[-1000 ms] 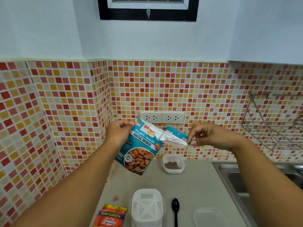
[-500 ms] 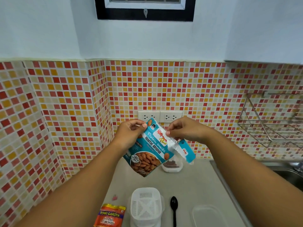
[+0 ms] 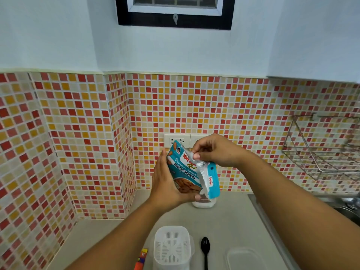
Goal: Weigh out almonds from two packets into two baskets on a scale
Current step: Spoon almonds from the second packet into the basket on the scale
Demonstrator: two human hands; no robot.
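Note:
I hold a blue packet of roasted almonds [image 3: 184, 170] up in front of the tiled wall. My left hand [image 3: 167, 184] grips its lower left side, thumb under the bottom edge. My right hand [image 3: 212, 151] pinches the torn top, and a torn strip [image 3: 211, 182] hangs down the packet's right side. A white slotted basket [image 3: 171, 247] stands on the counter at the bottom centre. A second, orange almond packet [image 3: 140, 262] pokes out beside my left forearm. A small white container [image 3: 204, 203] holding brown pieces sits behind the packet, mostly hidden. No scale is plainly visible.
A black plastic spoon [image 3: 205, 250] lies right of the basket, and a clear lid [image 3: 245, 260] lies further right. The sink edge [image 3: 272, 227] runs along the right, a wire rack [image 3: 321, 152] hangs on the wall, and wall sockets [image 3: 176, 140] sit behind the packet.
My left hand slid from the packet's top corner down to its lower side. The right hand came in to the torn top, and the strip swung down to hang on the right.

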